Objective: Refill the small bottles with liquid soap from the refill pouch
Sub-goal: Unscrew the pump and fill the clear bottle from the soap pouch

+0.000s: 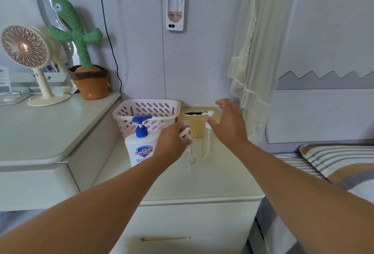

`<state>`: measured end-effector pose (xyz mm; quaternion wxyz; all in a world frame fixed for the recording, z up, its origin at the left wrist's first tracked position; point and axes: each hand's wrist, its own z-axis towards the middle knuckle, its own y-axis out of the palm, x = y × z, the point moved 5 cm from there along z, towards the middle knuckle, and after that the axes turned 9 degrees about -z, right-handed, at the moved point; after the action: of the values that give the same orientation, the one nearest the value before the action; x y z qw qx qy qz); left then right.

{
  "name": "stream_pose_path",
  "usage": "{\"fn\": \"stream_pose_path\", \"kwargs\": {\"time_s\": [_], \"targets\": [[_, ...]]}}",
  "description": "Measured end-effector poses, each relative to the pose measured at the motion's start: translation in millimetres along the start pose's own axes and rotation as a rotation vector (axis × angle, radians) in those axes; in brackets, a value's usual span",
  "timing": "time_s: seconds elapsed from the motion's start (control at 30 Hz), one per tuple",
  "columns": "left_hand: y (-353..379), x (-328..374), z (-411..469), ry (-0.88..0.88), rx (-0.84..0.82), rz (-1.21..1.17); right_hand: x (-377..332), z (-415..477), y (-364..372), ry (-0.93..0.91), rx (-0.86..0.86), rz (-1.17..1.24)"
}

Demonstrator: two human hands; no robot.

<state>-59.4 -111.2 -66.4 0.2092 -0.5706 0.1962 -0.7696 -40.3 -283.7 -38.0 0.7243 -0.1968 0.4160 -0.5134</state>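
Two small clear bottles stand on the cream nightstand [182, 185]. My left hand [172, 144] grips the white pump top of the nearer small bottle [190, 158], which carries a little sticker. The second small bottle [206, 144] stands just to its right. My right hand [228, 124] hovers above and right of that bottle with fingers spread, holding nothing. A large white Safeguard soap bottle [140, 148] with a blue pump stands left of my left hand. No refill pouch is in view.
A pink slotted basket [145, 112] and a gold box [195, 124] with a white pump head on its rim stand at the back. On the left dresser are a fan [30, 59] and a plush cactus [81, 51]. A bed [334, 168] lies right.
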Motion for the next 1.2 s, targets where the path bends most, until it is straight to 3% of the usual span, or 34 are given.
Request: {"fn": "stream_pose_path", "kwargs": {"time_s": [0.07, 0.13, 0.3, 0.43, 0.57, 0.77, 0.87, 1.03, 1.2], "targets": [[-4.3, 5.9, -3.9, 0.013, 0.021, -0.012, -6.1, -11.0, -12.8, -0.046, 0.113, 0.054], [-9.1, 13.1, -7.5, 0.031, 0.044, -0.032, -14.8, -23.3, -19.6, -0.117, 0.122, 0.111], [-29.0, 31.3, -16.1, 0.039, 0.137, -0.123, -37.9, -55.2, -15.7, -0.211, -0.234, 0.227], [-42.3, 38.0, -22.1, -0.004, 0.116, -0.272, -47.7, -65.7, -11.1, -0.183, -0.353, 0.219], [-47.7, 39.5, -35.9, -0.020, 0.006, -0.352, -57.5, -66.8, -17.1, -0.094, -0.385, 0.342], [-48.1, 39.3, -60.6, -0.079, -0.347, -0.400, -73.1, -68.1, -35.1, 0.189, -0.541, 0.735], [-53.5, 36.4, -63.7, -0.061, -0.363, -0.305, -80.1, -67.0, -42.5, 0.243, -0.536, 0.707], [-66.2, 46.3, -67.8, 0.112, -0.190, 0.104, -83.2, -55.6, -48.9, 0.432, -0.329, 0.769], [-71.3, 47.7, -67.6, 0.103, -0.069, 0.165, -89.8, -54.4, -39.5, 0.549, -0.332, 0.820]]}}
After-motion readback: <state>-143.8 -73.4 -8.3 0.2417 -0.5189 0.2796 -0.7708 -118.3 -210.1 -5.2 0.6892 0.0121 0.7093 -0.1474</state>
